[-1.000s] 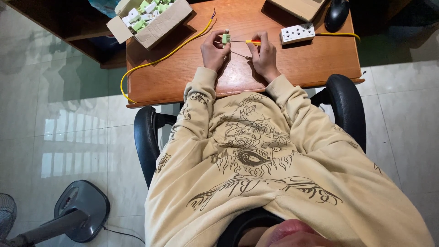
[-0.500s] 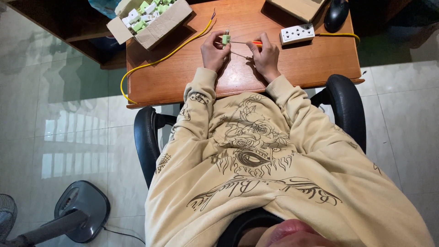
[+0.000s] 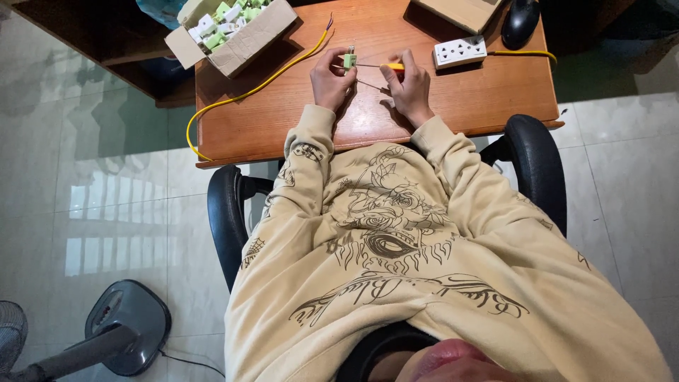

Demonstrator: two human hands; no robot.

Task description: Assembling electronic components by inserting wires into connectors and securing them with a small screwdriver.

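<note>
Measured against the wooden desk (image 3: 453,106), almost nothing has shifted over the last second: the person in the tan printed sweatshirt (image 3: 396,255) sits in the same black chair (image 3: 537,163) at the desk's near edge, and both hands stay at the desk's middle, so the fiddly work on the small part appears to be ongoing rather than finished. At the desk's far left corner an open brown cardboard box (image 3: 240,42) hangs partly over the edge, filled with small green and white pieces. A second, closed brown box (image 3: 460,10) lies at the far right, with a black mouse (image 3: 520,21) just beside it. Nearer the middle right sits a white socket strip (image 3: 460,51) with a yellow lead running off right. A long yellow cable (image 3: 247,92) trails from the desk's left edge toward the centre. The left hand (image 3: 332,81) is pinched closed on a small green connector (image 3: 349,60) held just above the desktop. The right hand (image 3: 410,88) is closed around a screwdriver (image 3: 385,66) with a yellow-orange handle, its thin shaft pointing at the connector.
</note>
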